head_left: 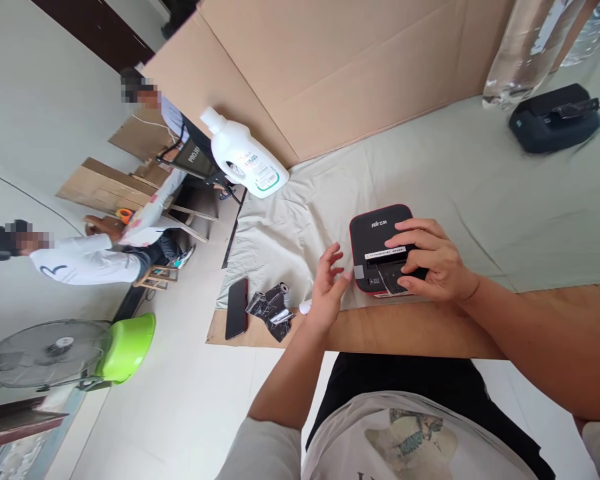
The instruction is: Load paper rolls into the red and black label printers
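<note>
Resting on the printer (380, 247), the right hand (430, 263) was laid gripping it, the open left hand (329, 283) held just beside its left edge.

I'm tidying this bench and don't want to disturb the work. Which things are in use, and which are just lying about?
In use:
label printer, under the right hand
left hand, open beside it

Lying about:
phone
crumpled black wrapper
white bottle
black device
cardboard sheet
</note>
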Demonstrator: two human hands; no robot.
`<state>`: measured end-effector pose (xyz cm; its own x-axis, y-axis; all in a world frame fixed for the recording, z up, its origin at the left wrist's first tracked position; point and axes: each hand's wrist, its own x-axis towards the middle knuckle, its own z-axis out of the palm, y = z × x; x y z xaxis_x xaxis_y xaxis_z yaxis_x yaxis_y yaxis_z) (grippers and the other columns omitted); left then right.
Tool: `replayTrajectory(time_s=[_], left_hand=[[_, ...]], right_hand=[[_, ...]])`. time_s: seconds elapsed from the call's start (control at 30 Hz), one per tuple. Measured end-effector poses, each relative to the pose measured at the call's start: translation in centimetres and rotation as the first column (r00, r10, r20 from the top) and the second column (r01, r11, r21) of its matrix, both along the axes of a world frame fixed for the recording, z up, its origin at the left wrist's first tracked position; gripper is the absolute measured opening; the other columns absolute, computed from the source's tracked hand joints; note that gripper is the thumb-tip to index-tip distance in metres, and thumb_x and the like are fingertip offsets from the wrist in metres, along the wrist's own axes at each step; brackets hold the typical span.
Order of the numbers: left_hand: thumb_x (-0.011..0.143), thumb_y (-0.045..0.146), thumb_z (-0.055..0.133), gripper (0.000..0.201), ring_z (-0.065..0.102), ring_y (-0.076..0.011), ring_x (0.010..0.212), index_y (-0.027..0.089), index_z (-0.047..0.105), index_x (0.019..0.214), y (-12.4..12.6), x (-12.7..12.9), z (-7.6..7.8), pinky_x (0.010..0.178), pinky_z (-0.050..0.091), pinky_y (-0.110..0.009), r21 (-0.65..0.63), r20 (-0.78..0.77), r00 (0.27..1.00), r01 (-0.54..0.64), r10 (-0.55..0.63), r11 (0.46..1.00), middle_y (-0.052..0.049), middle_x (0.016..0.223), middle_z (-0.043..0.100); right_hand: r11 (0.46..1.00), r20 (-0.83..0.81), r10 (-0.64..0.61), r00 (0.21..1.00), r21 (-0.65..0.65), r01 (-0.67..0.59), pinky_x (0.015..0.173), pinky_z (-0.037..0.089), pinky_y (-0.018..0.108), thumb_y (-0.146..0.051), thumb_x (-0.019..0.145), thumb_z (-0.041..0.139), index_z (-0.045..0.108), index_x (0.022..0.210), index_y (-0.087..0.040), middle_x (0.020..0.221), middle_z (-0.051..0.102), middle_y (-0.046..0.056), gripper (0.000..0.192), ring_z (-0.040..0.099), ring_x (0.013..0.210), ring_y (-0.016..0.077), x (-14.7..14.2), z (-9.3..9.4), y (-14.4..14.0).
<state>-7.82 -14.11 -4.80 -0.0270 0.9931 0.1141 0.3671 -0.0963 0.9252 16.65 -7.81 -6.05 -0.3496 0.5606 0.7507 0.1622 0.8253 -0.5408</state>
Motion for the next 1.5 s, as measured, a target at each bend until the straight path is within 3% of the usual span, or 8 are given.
replayTrajectory(time_s=[0.27, 0.63, 0.87, 1.0, 1.07, 1.17, 1.3, 1.5], left_hand=[[0.061, 0.017, 0.047, 0.083, 0.057, -0.0245, 0.125, 0.026, 0.047, 0.143, 3.3, 2.9, 0.7, 0.097, 0.051, -0.038, -0.191, 0.236, 0.969, 0.121, -0.074, 0.974, -0.004, 0.146, 0.054], [0.061, 0.018, 0.050, 0.103, 0.055, -0.0229, 0.128, 0.034, 0.016, 0.157, 3.6, 3.2, -0.1, 0.098, 0.051, -0.039, -0.175, 0.297, 0.951, 0.144, -0.087, 0.974, -0.001, 0.150, 0.050], [0.059, 0.014, 0.051, 0.092, 0.054, -0.0239, 0.128, 0.034, 0.035, 0.147, 4.2, 2.7, 0.7, 0.095, 0.052, -0.039, -0.173, 0.171, 0.982, 0.115, -0.086, 0.978, -0.003, 0.151, 0.047], [0.068, 0.021, 0.060, 0.061, 0.059, -0.0245, 0.115, 0.023, 0.051, 0.128, 4.5, 2.7, 2.2, 0.090, 0.052, -0.039, -0.123, -0.035, 0.990, -0.139, 0.136, 0.983, -0.010, 0.132, 0.058], [0.074, 0.025, 0.061, 0.030, 0.061, -0.0228, 0.103, 0.020, 0.060, 0.104, 4.7, 3.2, 3.0, 0.091, 0.050, -0.040, -0.019, -0.194, 0.958, -0.218, 0.210, 0.976, -0.007, 0.108, 0.065], [0.080, 0.023, 0.059, 0.006, 0.061, -0.0227, 0.095, 0.022, 0.064, 0.083, 5.6, 4.4, 3.8, 0.094, 0.048, -0.041, 0.069, -0.413, 0.908, -0.045, 0.069, 0.997, -0.004, 0.089, 0.068], [0.074, 0.017, 0.067, 0.031, 0.057, -0.0319, 0.110, 0.026, 0.071, 0.103, 7.8, 5.8, 4.2, 0.100, 0.044, -0.049, -0.008, -0.650, 0.739, 0.223, -0.175, 0.975, -0.008, 0.105, 0.072], [0.063, 0.013, 0.075, 0.032, 0.055, -0.0433, 0.110, 0.021, 0.073, 0.094, 9.6, 7.1, 4.5, 0.095, 0.039, -0.058, -0.221, -0.836, 0.443, 0.267, -0.323, 0.938, -0.014, 0.094, 0.070]], right_hand=[[0.995, 0.002, -0.032, 0.999, 0.090, 0.031, 0.094, 0.050, 0.055, -0.044, 0.079, 0.071, 0.059, 0.061, -0.025, 0.108, 0.073, 0.005, 0.028, 0.057, 0.117, 0.0327, -0.2, 0.3, -0.1], [0.996, -0.017, -0.074, 0.997, 0.043, 0.074, 0.106, 0.040, 0.062, -0.056, 0.078, 0.068, 0.063, 0.078, -0.028, 0.126, 0.067, 0.006, 0.029, 0.052, 0.128, 0.0375, -0.3, 0.4, -0.3], [0.992, -0.076, -0.129, 0.989, -0.015, 0.128, 0.114, 0.029, 0.068, -0.074, 0.078, 0.058, 0.058, 0.118, -0.030, 0.147, 0.050, 0.009, 0.060, 0.035, 0.143, 0.0412, -0.3, 0.0, -0.4], [0.991, -0.108, -0.135, 0.985, -0.014, 0.135, 0.114, 0.028, 0.067, -0.076, 0.078, 0.057, 0.054, 0.124, -0.030, 0.148, 0.048, 0.010, 0.065, 0.036, 0.141, 0.0411, -0.4, -0.2, -0.4], [0.989, -0.105, -0.146, 0.984, -0.032, 0.144, 0.113, 0.030, 0.066, -0.076, 0.080, 0.054, 0.053, 0.126, -0.030, 0.145, 0.049, 0.011, 0.065, 0.039, 0.138, 0.0402, -0.4, -0.4, -0.4], [0.988, -0.108, -0.155, 0.982, -0.034, 0.152, 0.112, 0.033, 0.063, -0.074, 0.084, 0.047, 0.051, 0.127, -0.029, 0.141, 0.051, 0.012, 0.063, 0.043, 0.134, 0.0382, -0.4, -0.5, -0.4], [0.990, -0.100, -0.143, 0.985, -0.019, 0.142, 0.111, 0.034, 0.062, -0.072, 0.087, 0.045, 0.051, 0.129, -0.028, 0.139, 0.052, 0.013, 0.061, 0.045, 0.132, 0.0374, -0.4, -0.5, -0.4], [0.990, -0.127, -0.137, 0.982, 0.020, 0.140, 0.109, 0.036, 0.060, -0.067, 0.091, 0.042, 0.053, 0.128, -0.026, 0.136, 0.054, 0.014, 0.056, 0.047, 0.130, 0.0360, -0.5, -0.6, -0.3]])
